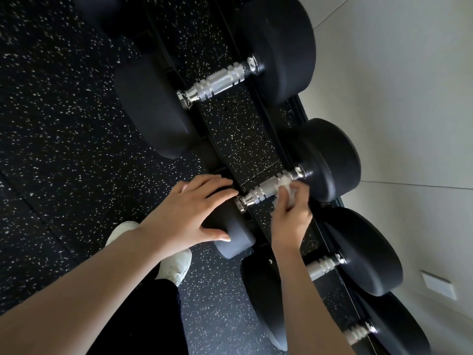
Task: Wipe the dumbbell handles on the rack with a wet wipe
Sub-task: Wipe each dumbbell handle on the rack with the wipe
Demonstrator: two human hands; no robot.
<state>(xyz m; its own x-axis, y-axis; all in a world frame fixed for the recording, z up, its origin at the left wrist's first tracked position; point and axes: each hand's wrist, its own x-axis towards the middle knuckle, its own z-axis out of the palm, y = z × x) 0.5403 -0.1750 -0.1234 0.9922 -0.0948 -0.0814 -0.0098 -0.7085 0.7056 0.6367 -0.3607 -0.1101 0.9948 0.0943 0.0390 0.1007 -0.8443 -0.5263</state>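
Several black dumbbells with chrome knurled handles lie across a black rack (299, 111). My right hand (291, 216) holds a white wet wipe (288, 188) against the far end of the middle dumbbell's handle (263, 190). My left hand (189, 213) rests with straight fingers on that dumbbell's near black head (235, 237). A larger dumbbell's handle (220, 80) lies further along the rack. Two more handles show at the lower right: the closer handle (322, 266) and the last handle (358, 331).
Black speckled rubber floor (64, 137) spreads to the left and shows between the rack rails. A pale wall (409, 111) runs behind the rack, with a white wall plate (439, 288) low on it. My white shoe (176, 262) stands close to the rack.
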